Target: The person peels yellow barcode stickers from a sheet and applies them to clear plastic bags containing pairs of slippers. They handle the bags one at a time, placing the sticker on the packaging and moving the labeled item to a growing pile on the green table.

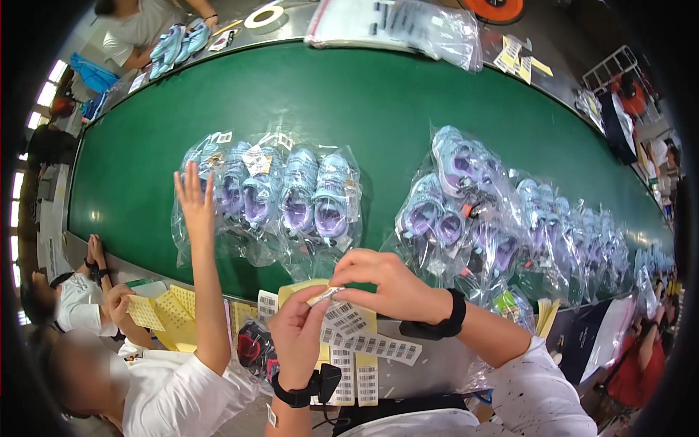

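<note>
My left hand [297, 328] is closed on a small white barcode label strip [328, 296], pinching it between thumb and fingers. My right hand [382, 280] meets it from the other side, its thumb and fingertips also closed at the strip. Below the hands lie several barcode label sheets [378, 345], white with black bars, over yellow backing paper [366, 364]. Beyond my hands, pairs of light blue shoes with purple linings [331, 191] lie in clear plastic bags on the green belt [291, 80].
A co-worker's raised hand [194, 204] reaches over the bagged shoes at left. Yellow label sheets [175, 309] are in front of that person. More bagged shoes [466, 164] run off to the right. Across the belt lie a stack of plastic bags [393, 29] and a tape roll [263, 17].
</note>
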A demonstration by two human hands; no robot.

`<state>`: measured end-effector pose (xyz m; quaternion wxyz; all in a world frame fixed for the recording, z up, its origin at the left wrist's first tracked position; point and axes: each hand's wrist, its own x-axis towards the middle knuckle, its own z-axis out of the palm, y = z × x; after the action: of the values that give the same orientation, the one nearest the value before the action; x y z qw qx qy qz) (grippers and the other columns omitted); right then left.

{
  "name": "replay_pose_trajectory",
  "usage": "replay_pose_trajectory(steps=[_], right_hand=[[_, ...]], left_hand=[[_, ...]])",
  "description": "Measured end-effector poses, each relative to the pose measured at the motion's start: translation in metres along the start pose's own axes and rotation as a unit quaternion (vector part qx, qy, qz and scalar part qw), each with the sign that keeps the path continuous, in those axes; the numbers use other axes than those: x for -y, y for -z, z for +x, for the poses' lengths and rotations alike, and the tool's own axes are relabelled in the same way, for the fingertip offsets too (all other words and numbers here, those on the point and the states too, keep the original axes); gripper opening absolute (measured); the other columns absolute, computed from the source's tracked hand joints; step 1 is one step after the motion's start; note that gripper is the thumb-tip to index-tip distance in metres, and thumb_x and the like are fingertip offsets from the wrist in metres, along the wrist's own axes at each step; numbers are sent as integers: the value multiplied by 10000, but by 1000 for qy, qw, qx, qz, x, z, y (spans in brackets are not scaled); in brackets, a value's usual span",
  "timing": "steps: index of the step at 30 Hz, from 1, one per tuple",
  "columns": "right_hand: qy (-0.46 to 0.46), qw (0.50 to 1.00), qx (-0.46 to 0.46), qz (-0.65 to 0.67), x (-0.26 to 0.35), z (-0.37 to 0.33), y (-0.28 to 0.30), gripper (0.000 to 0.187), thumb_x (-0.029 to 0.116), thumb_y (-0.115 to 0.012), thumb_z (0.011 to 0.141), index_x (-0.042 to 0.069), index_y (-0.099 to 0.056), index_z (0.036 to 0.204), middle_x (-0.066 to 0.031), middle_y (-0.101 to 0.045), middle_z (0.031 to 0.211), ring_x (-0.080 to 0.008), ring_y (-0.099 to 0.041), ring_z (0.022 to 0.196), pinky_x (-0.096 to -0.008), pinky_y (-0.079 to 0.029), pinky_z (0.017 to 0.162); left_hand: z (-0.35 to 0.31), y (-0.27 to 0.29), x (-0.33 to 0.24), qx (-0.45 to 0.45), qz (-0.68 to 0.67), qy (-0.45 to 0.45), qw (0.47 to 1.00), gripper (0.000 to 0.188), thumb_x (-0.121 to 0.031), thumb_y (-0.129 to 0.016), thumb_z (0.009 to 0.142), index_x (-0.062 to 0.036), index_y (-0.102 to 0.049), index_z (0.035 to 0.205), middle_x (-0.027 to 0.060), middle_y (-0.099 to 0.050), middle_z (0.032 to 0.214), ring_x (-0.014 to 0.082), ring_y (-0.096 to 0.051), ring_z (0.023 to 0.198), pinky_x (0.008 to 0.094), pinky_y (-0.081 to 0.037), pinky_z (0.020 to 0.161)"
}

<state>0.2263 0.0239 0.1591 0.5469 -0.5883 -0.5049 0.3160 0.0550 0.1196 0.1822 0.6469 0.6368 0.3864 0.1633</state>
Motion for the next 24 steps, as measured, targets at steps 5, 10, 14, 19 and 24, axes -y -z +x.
replay_pose_trajectory(steps=[5,10,14,19,24], right_hand=[[-11,999,-35,22,-2,-8,0,138,78,-720,826,1,-685,936,-100,-645,955,-223,-634,859,-315,-497,758],[-173,954,58,240,-5,-9,3,100,40,-674,888,-17,-695,967,-62,-630,982,-110,-583,869,-256,-469,766],[-186,935,0,302,-5,-14,0,66,24,-673,884,-30,-688,919,-53,-608,978,-100,-575,856,-239,-465,752],[-139,971,-57,188,-13,-17,-20,72,33,-697,859,-25,-663,885,-56,-615,919,-119,-586,839,-260,-469,738],[-13,991,-79,-106,4,-1,-12,104,43,-688,823,-8,-630,893,-118,-608,949,-262,-595,899,-353,-485,795]], left_hand=[[1,-5,2,10,50,-11,999,167,-43,-669,894,-11,-693,1057,-59,-571,678,-4,-435,593,180,-321,509],[3,4,0,60,102,-86,989,156,-61,-683,863,-27,-714,1012,56,-689,754,101,-596,603,237,-462,568],[13,6,-10,109,134,-86,981,136,5,-664,868,19,-697,999,44,-700,848,60,-636,740,207,-488,636],[11,10,-2,84,104,-62,989,199,2,-695,843,-1,-686,1042,18,-686,805,34,-604,692,195,-468,597],[19,0,1,80,53,5,995,369,9,-719,824,-10,-605,1174,13,-688,808,28,-606,679,177,-467,583]])
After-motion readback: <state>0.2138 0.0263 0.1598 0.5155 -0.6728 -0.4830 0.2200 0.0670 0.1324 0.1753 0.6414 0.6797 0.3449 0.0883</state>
